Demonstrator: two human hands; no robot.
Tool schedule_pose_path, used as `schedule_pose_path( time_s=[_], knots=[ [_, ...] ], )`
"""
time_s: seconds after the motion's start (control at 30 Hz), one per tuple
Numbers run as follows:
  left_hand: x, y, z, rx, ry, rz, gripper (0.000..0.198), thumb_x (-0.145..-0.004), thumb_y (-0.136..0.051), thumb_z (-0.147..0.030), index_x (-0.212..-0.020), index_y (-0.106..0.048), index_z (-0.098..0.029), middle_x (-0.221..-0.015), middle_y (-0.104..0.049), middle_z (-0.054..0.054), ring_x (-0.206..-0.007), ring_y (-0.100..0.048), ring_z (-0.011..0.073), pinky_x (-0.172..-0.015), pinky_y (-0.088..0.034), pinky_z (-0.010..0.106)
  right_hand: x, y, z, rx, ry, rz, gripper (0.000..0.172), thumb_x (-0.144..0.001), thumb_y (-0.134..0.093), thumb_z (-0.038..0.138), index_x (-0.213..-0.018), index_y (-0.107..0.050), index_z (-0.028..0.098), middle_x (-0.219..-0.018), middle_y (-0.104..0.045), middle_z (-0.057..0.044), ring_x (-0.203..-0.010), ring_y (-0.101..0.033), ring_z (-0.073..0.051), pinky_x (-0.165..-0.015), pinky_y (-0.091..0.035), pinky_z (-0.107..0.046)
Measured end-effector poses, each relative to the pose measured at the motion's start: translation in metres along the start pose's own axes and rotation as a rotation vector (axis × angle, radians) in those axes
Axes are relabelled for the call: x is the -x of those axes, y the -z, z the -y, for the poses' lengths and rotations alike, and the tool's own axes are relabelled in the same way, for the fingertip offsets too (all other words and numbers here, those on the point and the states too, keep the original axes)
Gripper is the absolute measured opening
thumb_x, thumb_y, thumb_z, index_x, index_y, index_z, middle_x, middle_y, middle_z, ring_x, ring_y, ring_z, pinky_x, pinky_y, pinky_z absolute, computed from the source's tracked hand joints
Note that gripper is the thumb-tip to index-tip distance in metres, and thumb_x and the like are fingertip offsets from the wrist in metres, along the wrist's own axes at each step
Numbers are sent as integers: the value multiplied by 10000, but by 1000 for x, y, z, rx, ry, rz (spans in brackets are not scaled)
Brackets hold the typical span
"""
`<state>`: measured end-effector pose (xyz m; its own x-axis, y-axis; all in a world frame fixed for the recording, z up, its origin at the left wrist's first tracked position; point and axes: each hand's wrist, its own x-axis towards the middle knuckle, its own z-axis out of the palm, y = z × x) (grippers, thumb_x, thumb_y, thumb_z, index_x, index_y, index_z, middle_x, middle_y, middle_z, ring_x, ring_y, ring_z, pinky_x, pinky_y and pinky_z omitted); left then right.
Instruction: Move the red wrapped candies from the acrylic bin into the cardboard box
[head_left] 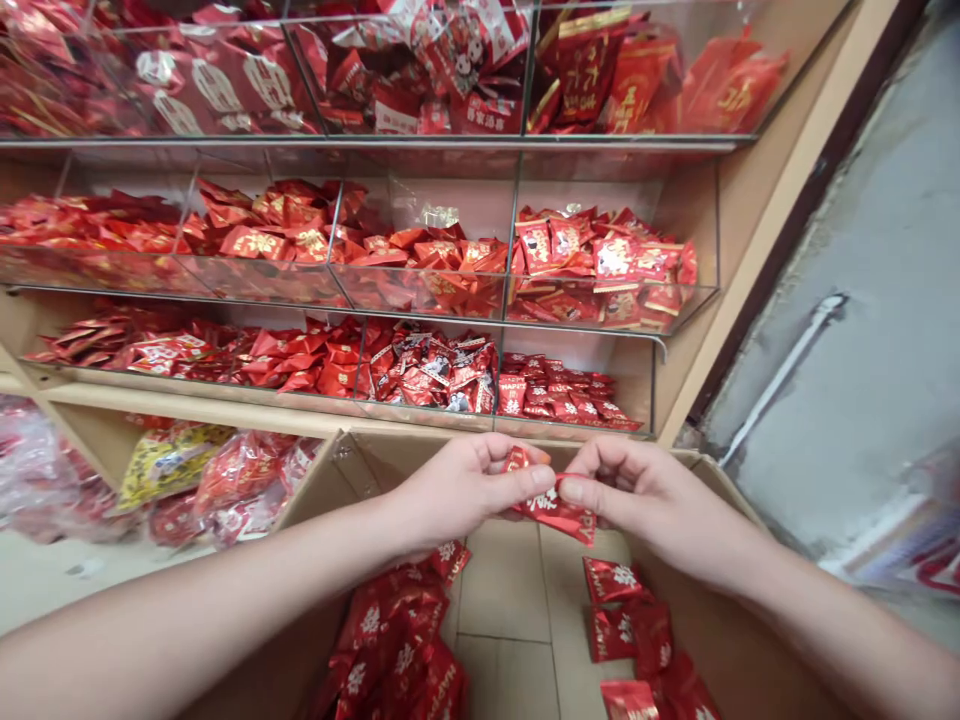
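Observation:
Small red wrapped packets [559, 515] with white characters are pinched between my two hands, above a cardboard box. My left hand [472, 490] grips one end between thumb and fingers. The other side is pinched by the thumb and fingertips of my right hand [637, 495]. The pieces overlap, so I cannot tell whether both hands hold the same packet. Beneath my left forearm lies a heap of similar red packets [405, 650]. A smaller group of red packets [630, 625] lies below my right hand.
The cardboard box [401, 455] stands against a wooden shelf unit with clear-fronted bins [420, 290] of red packets. Bagged goods [240, 480] fill the lower left shelf. At the right are a grey wall [862, 400] and a white pipe [784, 375].

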<state>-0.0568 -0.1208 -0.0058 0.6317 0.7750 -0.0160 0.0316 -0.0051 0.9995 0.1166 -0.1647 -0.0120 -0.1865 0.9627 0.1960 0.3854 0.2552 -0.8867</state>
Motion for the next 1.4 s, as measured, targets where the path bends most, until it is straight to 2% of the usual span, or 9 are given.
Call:
schedule_pose_path(
  time_s=[0.17,0.33,0.47,0.6,0.8,0.93,1.07,1.27,1.4],
  knots=[
    [-3,-3,4,225,-49,-45,224,-634,-669,-279,-761,-589,-113,-661,-611,6,-612,-558,99,-676,-430,275,0,-5,5,-41,58,-108,269,-700,-564,411,-579,-500,180,-569,-532,-4,-544,-472,-101,-511,-415,-236],
    [-33,-14,16,258,-70,-153,246,-647,-657,-286,-819,-567,-135,-680,-611,-8,-601,-543,78,-619,-422,230,-4,-4,-25,-269,-80,-178,282,-635,-631,415,-718,-492,183,-614,-506,18,-550,-498,-98,-451,-455,-222],
    [-53,-5,17,102,-8,-72,278,-626,-674,-294,-825,-563,-136,-729,-621,2,-635,-548,82,-650,-418,238,-13,0,-45,-340,-106,-86,282,-669,-602,416,-683,-481,162,-576,-505,26,-508,-493,-75,-477,-461,-221],
    [-66,8,18,30,31,-41,277,-604,-691,-306,-772,-589,-111,-662,-615,7,-575,-519,72,-601,-389,218,-23,8,-48,-371,-82,-26,272,-694,-591,389,-636,-465,155,-576,-512,27,-484,-474,-57,-463,-434,-204],
    [-84,-1,24,334,11,-161,224,-639,-669,-274,-749,-574,-104,-711,-614,23,-643,-531,83,-665,-393,232,-42,16,-59,-490,-90,-167,236,-674,-626,351,-789,-532,168,-719,-579,10,-582,-532,-76,-566,-472,-232],
    [-95,-1,26,209,63,-75,222,-631,-672,-288,-725,-568,-116,-653,-579,-10,-577,-489,66,-580,-366,207,-50,21,-71,-471,-112,-185,220,-695,-609,342,-765,-550,142,-650,-567,9,-562,-519,-76,-546,-456,-223],
    [-100,2,31,66,22,59,233,-655,-653,-315,-747,-625,-103,-701,-604,16,-604,-483,65,-606,-362,201,-52,23,-75,-458,-111,-182,237,-710,-586,364,-690,-528,136,-577,-530,23,-509,-482,-65,-492,-431,-209],
    [-93,-8,39,463,103,12,233,-719,-592,-328,-708,-621,-97,-663,-584,24,-589,-517,75,-624,-377,214,-53,12,-74,-511,-49,-173,210,-726,-576,340,-796,-487,164,-761,-546,-1,-613,-518,-84,-563,-466,-243],
    [-92,-7,39,496,180,-47,216,-698,-619,-292,-729,-617,-79,-712,-585,45,-625,-519,73,-612,-381,194,-52,7,-82,-408,-71,-212,219,-757,-532,350,-856,-455,169,-793,-544,-21,-614,-524,-88,-548,-476,-247]
  ],
)
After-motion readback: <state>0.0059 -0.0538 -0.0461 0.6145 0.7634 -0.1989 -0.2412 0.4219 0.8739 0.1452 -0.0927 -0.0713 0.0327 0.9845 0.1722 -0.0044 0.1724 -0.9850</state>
